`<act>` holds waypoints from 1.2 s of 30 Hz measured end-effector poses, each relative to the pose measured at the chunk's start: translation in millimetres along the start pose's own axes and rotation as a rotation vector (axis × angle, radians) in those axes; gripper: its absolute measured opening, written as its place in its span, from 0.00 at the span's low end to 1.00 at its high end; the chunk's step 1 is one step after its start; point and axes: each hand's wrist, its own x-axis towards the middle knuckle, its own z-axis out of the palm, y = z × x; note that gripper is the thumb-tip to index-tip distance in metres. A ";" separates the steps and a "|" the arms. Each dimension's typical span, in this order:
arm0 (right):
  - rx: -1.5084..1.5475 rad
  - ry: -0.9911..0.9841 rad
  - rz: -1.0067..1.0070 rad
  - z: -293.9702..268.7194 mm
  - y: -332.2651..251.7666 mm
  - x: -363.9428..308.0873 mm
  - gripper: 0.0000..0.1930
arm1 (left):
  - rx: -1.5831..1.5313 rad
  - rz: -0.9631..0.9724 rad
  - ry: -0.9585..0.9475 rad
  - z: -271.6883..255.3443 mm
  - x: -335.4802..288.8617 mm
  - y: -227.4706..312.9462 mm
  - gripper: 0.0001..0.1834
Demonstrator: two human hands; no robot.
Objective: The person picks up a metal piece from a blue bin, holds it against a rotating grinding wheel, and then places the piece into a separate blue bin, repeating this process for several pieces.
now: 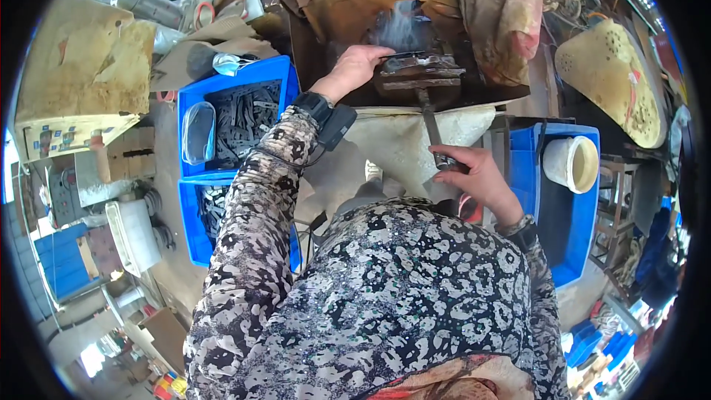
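My left hand [354, 70] reaches into the hooded work space, fingers closed on the end of a thin dark metal strip [406, 54]. The strip lies over a wet metal fixture [422, 72] with a crossbar. From that crossbar a metal bar handle [432, 124] runs back toward me. Near its grip end, my right hand [475, 178] is closed with thumb and fingers around it. Just beyond the strip, whitish water spray [402, 28] blurs what lies behind. The strip's far end and exact shape are hard to make out.
A blue bin [290, 78] of dark metal strips stands at my left, with another blue bin [194, 218] nearer me. On the right, a blue tub [592, 207] holds a white bucket [570, 164]. Stained cloth [511, 22] hangs around the work space. Cardboard [81, 59] stands far left.
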 end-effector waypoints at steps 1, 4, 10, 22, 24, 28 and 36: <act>-0.075 -0.001 -0.042 1.1 -0.3 0.0 0.23 | 0.003 0.004 -0.007 -2.6 0.2 -0.2 0.17; -0.115 0.033 -0.073 4.7 -6.4 -1.1 0.21 | 0.129 0.037 -0.081 -5.4 2.1 -0.3 0.20; -0.372 0.116 -0.340 12.1 5.3 1.5 0.14 | 0.201 0.108 -0.083 0.4 7.7 -1.1 0.24; -0.548 0.189 -0.389 17.1 -6.7 -7.2 0.16 | 0.308 0.078 -0.193 -23.4 3.5 25.4 0.25; -0.580 0.179 -0.374 18.1 -6.9 -7.3 0.17 | 0.386 0.083 -0.236 -35.2 3.6 43.9 0.23; -0.555 0.191 -0.425 14.3 -11.3 4.3 0.18 | 0.260 -0.009 -0.192 -57.2 -20.7 32.0 0.22; -0.296 0.590 -0.389 -35.0 -55.0 111.3 0.15 | 0.122 -0.280 0.504 -180.7 -192.5 49.4 0.16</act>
